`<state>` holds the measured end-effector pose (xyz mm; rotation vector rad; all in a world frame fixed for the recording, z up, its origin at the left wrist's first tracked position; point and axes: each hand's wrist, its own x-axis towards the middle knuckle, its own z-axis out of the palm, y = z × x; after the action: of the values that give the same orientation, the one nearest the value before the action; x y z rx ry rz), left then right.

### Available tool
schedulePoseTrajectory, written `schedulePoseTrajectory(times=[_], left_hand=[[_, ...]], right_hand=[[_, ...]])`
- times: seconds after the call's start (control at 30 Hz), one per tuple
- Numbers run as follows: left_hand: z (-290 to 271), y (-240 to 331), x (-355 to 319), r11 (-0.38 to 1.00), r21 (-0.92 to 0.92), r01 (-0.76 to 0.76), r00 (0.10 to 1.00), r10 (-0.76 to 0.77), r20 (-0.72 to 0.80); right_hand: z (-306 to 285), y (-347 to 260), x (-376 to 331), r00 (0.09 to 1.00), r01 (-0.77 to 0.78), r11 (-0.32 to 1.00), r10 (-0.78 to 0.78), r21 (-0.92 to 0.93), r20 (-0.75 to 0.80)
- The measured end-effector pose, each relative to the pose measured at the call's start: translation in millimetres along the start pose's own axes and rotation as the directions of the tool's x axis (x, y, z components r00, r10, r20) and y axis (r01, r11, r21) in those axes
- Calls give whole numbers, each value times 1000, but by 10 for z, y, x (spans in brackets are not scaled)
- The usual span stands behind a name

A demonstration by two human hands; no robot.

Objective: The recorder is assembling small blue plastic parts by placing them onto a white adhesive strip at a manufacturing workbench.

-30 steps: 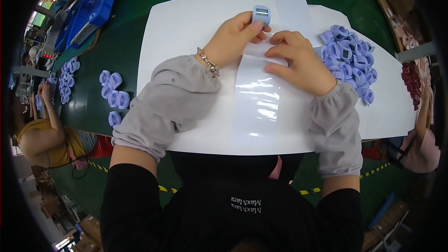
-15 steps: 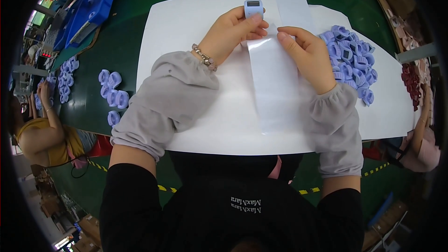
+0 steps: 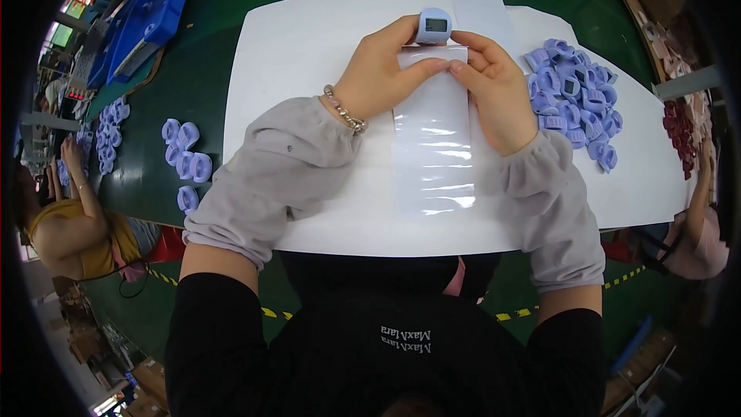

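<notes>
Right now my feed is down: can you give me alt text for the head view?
Both hands, left hand and right hand, pinch the top edge of a clear plastic bag lying on a white sheet, with a small pale blue device at the bag's mouth. A pile of blue devices lies to the right.

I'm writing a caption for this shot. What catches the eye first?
Both hands meet at the far middle of the white sheet: the left hand and right hand pinch the top of a clear plastic bag, with a small blue gadget just above it. A heap of the same blue pieces lies to the right.
</notes>
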<state>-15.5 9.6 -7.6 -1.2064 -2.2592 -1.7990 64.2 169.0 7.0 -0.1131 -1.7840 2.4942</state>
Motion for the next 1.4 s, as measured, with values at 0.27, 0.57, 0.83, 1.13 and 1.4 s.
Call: schedulePoseTrajectory(times=[0.27, 0.57, 0.83, 1.13, 1.4], left_hand=[[3, 2, -6, 992, 105, -73, 996, 78, -45], [4, 19, 6, 999, 42, -3, 1000, 4, -31], [-36, 13, 5, 977, -157, 141, 990, -135, 49], [-48, -8, 21, 922, -276, 271, 952, -214, 221], [-4, -24, -22, 979, -178, 103, 973, -62, 223]], right_hand=[[-70, 48, 30, 891, 366, 585, -446, -724, 90], [-91, 30, 61, 637, 525, 7, -667, -851, 387], [-48, -20, 15, 661, 521, -17, -624, -853, 417], [-146, -110, 5, 784, 567, 485, -566, -666, 255], [-135, -109, -11, 907, 420, 785, -378, -454, 185]])
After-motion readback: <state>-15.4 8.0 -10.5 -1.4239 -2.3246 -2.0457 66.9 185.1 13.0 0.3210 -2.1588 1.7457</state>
